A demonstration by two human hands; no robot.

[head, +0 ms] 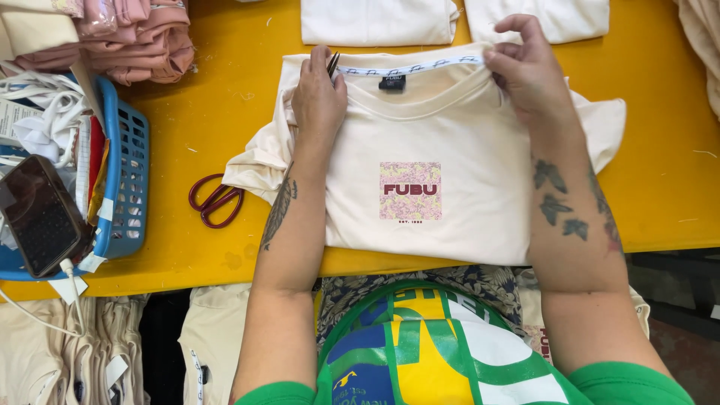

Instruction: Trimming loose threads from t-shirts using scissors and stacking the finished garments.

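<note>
Shirt, cream, short-sleeved, is lying flat across the middle of the frame on a yellow table, chest print facing up, collar toward the top edge, hem hanging just over the near side. Left hand is resting on the left shoulder of the garment, fingers closed around a small dark metal tool, probably thread snips, whose tip is touching the collar band; how firmly it is being gripped I cannot tell. Right hand is pinching the right end of the neckline between thumb and fingertips, lifting the fabric slightly. The two hands are sitting well apart, one at each end of the collar. Judging by this, the work seems to be at the neckline stage: the body is already smoothed, while the sleeves are bunching loosely at either side, unfolded. Red-handled scissors are lying closed on the table just left of the left sleeve, untouched. A blue plastic basket is standing at the left edge, holding white scraps and a dark phone with a cable. Pink folded garments are stacking in the upper left; folded cream shirts are waiting along the top centre. More cream garments are hanging below the table edge at lower left.
</note>
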